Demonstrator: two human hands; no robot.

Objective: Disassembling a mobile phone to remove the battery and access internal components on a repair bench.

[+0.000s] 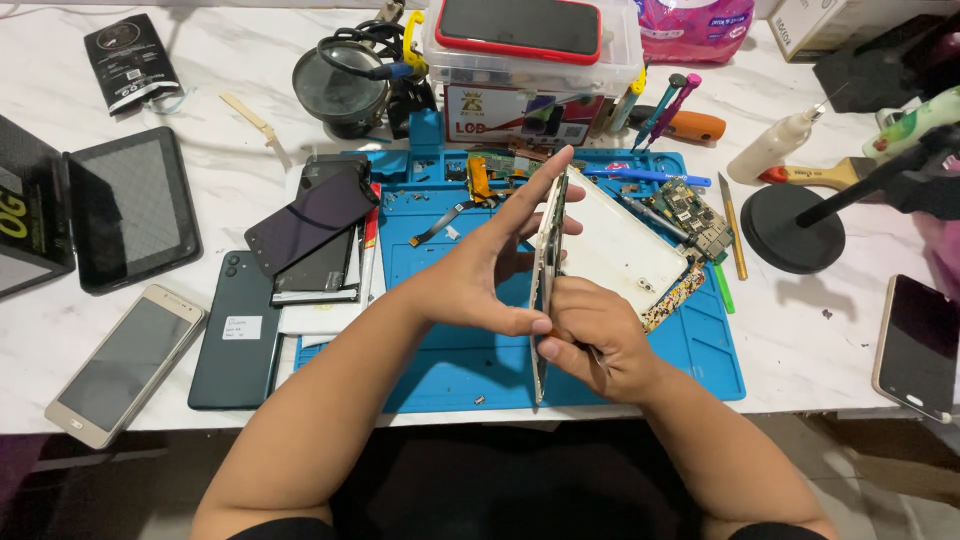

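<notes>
**Phone screen partly pried from its frame**

The phone [545, 290] stands on edge above the blue repair mat [700, 350]. The left hand [480, 275] clasps its screen side; the right hand [595, 335] pinches the lower edge. A circuit board [690, 215] already lies out; the halves remain joined.

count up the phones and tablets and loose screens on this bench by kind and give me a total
Phone being opened in the left hand and right hand: 1
Other phones: 4
Tablets: 1
Loose dark screen panels: 1
Total: 7
</notes>
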